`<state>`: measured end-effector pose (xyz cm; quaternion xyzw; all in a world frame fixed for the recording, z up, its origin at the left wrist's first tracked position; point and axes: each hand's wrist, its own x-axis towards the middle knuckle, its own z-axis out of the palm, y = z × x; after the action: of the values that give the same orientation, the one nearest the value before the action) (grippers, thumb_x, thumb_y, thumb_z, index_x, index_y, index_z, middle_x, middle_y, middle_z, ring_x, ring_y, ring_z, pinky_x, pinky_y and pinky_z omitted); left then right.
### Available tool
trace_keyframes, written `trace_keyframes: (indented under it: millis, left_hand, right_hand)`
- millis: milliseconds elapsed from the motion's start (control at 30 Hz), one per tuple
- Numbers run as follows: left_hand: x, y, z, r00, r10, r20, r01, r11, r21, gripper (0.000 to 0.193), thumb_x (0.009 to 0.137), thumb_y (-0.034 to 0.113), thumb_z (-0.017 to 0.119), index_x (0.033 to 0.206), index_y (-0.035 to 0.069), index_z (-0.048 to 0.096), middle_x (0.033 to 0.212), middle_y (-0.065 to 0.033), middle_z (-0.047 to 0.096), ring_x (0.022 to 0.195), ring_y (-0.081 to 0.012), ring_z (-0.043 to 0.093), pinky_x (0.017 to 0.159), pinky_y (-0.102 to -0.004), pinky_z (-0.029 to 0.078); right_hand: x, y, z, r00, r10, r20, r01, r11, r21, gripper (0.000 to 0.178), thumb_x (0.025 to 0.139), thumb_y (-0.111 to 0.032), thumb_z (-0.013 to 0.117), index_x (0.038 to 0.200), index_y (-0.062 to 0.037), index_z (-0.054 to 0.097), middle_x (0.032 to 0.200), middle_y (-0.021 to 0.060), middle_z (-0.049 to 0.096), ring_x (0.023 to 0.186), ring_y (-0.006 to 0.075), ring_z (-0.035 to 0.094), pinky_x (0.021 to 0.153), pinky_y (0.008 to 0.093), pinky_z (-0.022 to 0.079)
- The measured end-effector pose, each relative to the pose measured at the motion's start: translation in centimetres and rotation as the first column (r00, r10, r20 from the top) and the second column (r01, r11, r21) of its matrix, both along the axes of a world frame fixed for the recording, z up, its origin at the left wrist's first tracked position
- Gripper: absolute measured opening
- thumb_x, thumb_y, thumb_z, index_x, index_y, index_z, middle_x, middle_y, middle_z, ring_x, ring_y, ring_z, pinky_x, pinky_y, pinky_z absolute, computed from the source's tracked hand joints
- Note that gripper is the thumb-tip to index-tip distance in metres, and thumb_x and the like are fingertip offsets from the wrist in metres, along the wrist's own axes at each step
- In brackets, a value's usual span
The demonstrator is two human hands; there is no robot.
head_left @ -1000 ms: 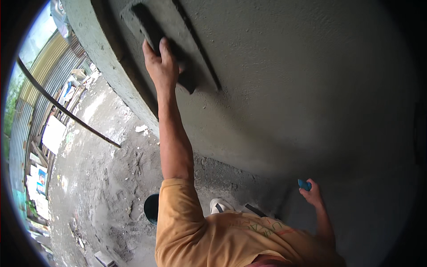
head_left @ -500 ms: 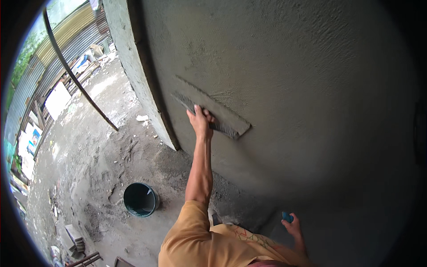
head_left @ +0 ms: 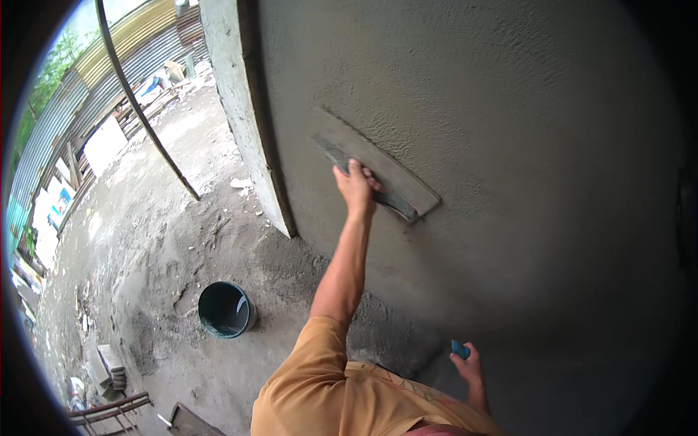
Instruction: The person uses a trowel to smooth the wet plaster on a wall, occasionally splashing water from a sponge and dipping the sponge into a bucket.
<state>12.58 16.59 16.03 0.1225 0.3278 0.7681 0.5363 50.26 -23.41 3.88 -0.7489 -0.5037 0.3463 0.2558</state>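
Head view: your left hand [head_left: 356, 187] closed around handle of plastering float [head_left: 378, 174], fingers wrapped, arm stretched up. Float pressed flat on wet grey plastered wall [head_left: 509, 145], tilted down to right. Your right hand [head_left: 465, 363] low by wall, curled on small blue object [head_left: 459, 349], maybe sponge. Teal bucket [head_left: 225, 309] on dirt ground.

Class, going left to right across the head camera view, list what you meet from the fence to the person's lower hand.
Corrugated metal fence → green bucket → wall corner edge → left hand on the plastering float → right hand holding a small blue thing.
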Motion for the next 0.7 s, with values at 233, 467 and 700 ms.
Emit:
trace_keyframes:
  millis: [233,467,700]
  left_hand:
    - [-10.6,6.1,16.3,0.981,0.085,-0.174,-0.033,0.959,0.281,0.013,0.105,0.021,0.046,0.102,0.011,0.039,0.072,-0.0026,0.049,0.054,-0.0109,0.047,0.044,-0.0294,0.047]
    - [4.2,-2.9,8.6,0.629,0.404,-0.664,0.024,0.844,0.536,0.061,0.096,0.012,0.065,0.15,0.006,0.038,0.14,-0.0289,0.053,0.126,-0.0412,0.058,0.104,-0.045,0.046]
    - [-2.6,-0.5,-6.3,0.313,0.354,-0.881,0.239,0.869,0.434,0.074,0.074,0.0,0.074,0.143,0.019,0.054,0.127,-0.0083,0.067,0.083,-0.0299,0.072,0.074,-0.0364,0.059]
  right_hand:
    - [0.8,-5.7,-0.2,0.994,-0.102,0.037,0.107,0.982,-0.154,0.04,0.075,-0.03,0.078,0.097,-0.0019,0.059,0.081,0.0092,0.061,0.077,0.0172,0.059,0.071,0.0361,0.049]
    - [-2.6,-0.3,0.8,0.998,-0.05,0.036,0.054,0.99,-0.133,0.038,0.076,-0.027,0.078,0.097,-0.0012,0.058,0.081,0.0074,0.061,0.076,0.0156,0.058,0.069,0.0356,0.048]
    - [-4.0,0.5,0.5,0.99,0.034,0.134,-0.026,0.998,-0.061,0.038,0.076,-0.028,0.079,0.095,-0.0017,0.059,0.08,0.0113,0.061,0.073,0.0199,0.058,0.068,0.0374,0.049]
